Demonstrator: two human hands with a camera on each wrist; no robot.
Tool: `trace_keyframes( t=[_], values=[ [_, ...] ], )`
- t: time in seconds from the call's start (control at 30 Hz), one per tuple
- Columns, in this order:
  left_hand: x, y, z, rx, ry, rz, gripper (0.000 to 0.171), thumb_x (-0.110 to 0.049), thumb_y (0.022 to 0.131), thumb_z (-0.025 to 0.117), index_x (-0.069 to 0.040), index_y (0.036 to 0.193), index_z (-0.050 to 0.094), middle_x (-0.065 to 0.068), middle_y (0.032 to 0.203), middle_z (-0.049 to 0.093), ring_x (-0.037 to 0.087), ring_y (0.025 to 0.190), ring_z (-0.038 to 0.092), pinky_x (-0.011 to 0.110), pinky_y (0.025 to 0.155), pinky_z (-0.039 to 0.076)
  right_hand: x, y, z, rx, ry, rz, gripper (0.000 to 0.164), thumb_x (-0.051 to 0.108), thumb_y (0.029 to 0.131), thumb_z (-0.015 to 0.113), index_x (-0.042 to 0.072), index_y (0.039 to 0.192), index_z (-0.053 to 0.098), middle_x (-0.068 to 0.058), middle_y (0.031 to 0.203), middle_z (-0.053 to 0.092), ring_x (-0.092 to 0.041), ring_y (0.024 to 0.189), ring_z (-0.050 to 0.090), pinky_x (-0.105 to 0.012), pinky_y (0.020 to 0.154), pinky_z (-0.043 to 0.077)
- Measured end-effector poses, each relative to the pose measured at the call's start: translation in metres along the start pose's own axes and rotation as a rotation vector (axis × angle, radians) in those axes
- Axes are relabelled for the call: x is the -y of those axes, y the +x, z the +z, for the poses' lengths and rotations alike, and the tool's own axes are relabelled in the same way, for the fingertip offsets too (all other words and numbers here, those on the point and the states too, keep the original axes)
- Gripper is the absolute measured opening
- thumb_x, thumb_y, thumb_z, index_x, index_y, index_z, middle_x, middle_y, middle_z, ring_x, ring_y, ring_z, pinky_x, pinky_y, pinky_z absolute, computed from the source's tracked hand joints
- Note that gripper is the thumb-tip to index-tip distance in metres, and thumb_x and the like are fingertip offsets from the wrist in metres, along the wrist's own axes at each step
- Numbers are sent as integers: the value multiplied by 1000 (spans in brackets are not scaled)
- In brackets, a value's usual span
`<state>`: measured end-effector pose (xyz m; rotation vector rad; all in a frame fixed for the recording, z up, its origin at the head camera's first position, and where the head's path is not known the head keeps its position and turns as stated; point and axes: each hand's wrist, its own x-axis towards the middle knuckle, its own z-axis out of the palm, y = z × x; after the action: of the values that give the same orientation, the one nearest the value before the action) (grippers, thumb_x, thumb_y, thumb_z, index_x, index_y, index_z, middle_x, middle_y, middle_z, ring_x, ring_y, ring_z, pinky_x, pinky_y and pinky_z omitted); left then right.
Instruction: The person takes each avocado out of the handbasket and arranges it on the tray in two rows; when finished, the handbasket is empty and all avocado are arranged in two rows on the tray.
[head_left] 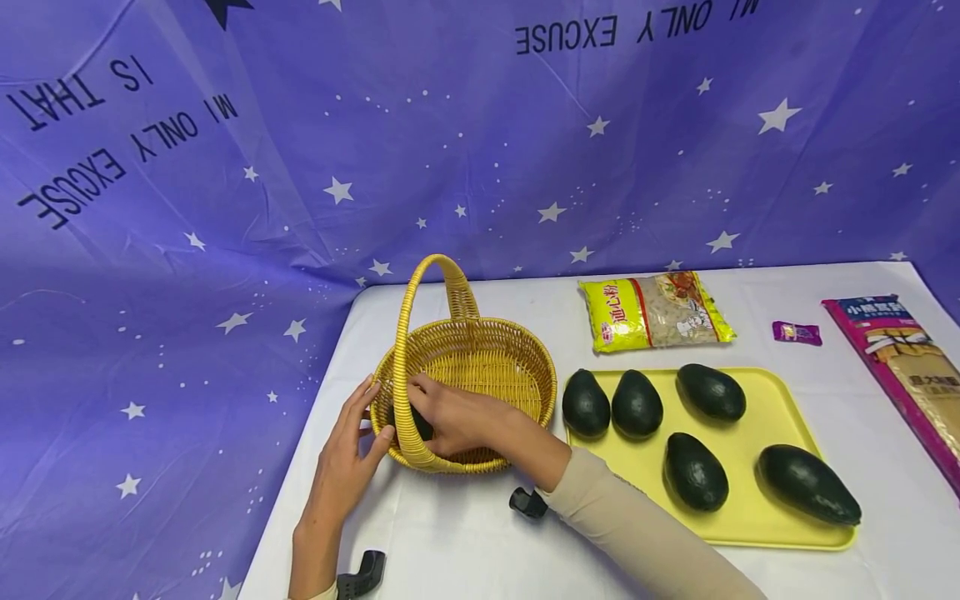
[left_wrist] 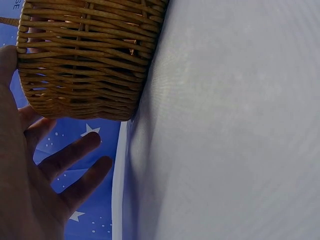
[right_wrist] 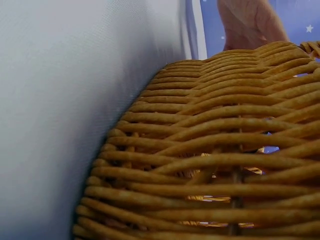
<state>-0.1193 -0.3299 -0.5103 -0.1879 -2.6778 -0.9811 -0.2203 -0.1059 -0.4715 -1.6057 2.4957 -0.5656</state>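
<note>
A yellow wicker basket (head_left: 517, 333) with a tall arched handle stands on the white table. My right hand (head_left: 461, 421) reaches down into its left part and holds a dark green avocado (head_left: 422, 423), partly hidden by the handle and the hand. Most of the right fingertips are out of sight. Outside the basket's left rim, my left hand (head_left: 347, 462) rests against the wicker with its fingers extended. In the left wrist view, the left hand's thumb touches the rim of the basket (left_wrist: 90, 60), and its lower fingers spread apart beside the wall.
Several avocados (head_left: 696, 472) lie on a yellow tray (head_left: 765, 417) right of the basket. Behind the tray are a pasta bag (head_left: 652, 312) and a small purple packet (head_left: 797, 333). A long noodle package (head_left: 900, 358) lies far right. A purple star-printed cloth (head_left: 480, 167) hangs behind.
</note>
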Motion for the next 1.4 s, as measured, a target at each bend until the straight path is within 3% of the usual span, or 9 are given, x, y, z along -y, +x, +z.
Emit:
trace_keyframes(
  t=[0.17, 0.4, 0.9, 1.17, 1.4],
  values=[
    [-1, 1, 0, 2, -5, -3, 67, -29, 108, 67, -33, 168, 37, -11, 174, 32, 10, 124, 57, 25, 100, 57, -2, -1, -1, -8, -2, 23, 79, 31, 89, 86, 2, 149, 44, -18, 147, 50, -19, 124, 62, -22, 106, 54],
    [-1, 0, 0, -1, 8, -4, 67, -30, 108, 67, -32, 168, 37, -12, 174, 32, 10, 124, 57, 31, 99, 60, -3, -6, -4, 3, -22, 47, 80, 37, 89, 86, 7, 150, 45, -17, 148, 47, -18, 115, 63, -22, 97, 57],
    [-2, 1, 1, -1, 9, -16, 67, -31, 108, 67, -32, 168, 38, -13, 174, 32, 10, 124, 57, 25, 100, 57, -13, -26, -13, -37, 51, 106, 81, 48, 86, 89, 18, 151, 50, -10, 148, 48, -20, 123, 62, -28, 102, 58],
    [-1, 1, 2, -3, 10, -10, 67, -30, 108, 67, -29, 168, 38, -11, 174, 33, 11, 124, 57, 26, 100, 58, -17, -37, -15, -63, 78, 96, 81, 46, 87, 90, 17, 152, 51, -8, 148, 48, -20, 128, 60, -30, 107, 56],
    [0, 1, 2, -14, 0, -1, 67, -28, 107, 68, -25, 167, 40, -11, 173, 34, 10, 122, 57, 19, 99, 55, -20, -47, -18, -87, 103, 96, 81, 43, 87, 90, 16, 153, 51, -9, 151, 47, -20, 130, 58, -33, 108, 56]
  ],
)
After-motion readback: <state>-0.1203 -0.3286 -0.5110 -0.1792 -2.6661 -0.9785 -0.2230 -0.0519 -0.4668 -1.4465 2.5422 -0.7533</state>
